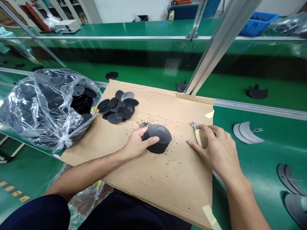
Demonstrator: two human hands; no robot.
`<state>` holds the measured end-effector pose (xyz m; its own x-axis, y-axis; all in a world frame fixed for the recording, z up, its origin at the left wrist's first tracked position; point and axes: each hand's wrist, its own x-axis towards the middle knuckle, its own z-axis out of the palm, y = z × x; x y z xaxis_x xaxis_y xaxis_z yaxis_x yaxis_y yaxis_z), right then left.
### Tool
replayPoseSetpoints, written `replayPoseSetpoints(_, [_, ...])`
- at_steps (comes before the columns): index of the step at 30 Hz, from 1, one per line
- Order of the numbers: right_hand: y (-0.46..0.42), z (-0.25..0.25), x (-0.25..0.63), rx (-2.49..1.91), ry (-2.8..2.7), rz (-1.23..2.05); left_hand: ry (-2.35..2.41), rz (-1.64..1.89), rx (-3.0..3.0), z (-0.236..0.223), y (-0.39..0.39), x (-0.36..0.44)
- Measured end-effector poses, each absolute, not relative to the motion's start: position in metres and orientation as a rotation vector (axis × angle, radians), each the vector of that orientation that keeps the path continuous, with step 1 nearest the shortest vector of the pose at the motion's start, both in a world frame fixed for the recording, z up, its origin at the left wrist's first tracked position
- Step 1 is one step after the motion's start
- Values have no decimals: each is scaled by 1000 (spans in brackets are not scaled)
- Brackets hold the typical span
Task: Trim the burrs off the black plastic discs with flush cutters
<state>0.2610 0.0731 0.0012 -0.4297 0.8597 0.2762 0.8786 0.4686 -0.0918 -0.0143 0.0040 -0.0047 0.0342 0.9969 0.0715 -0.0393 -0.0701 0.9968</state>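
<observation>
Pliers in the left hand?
No, the left hand holds dark curved pieces, while the pliers are at the right hand.

Green worktops (pixel 275 126), metal framing (pixel 216 51), pliers (pixel 198 137) and bagged parts (pixel 78 90) show a workshop.

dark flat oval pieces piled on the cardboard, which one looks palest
The grey flat oval piece at the back right, just beyond the black flat oval piece sticking out rightmost; its face looks lighter than the others.
</observation>
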Motion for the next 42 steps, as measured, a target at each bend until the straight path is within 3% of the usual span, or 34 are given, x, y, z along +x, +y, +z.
replayPoseSetpoints(10, [68, 5, 254, -1529, -2394, -195, 987, 1232, 1259, -9, 5, -15])
replayPoseSetpoints(20, [66, 4, 248, -1452, -2439, -136, 1073, 1410, 2144, 3, -4, -12])
replayPoseSetpoints(42, [63, 11, 240, -1338, -2390, -36, 1061, 1388, 2249, 1, -5, -16])
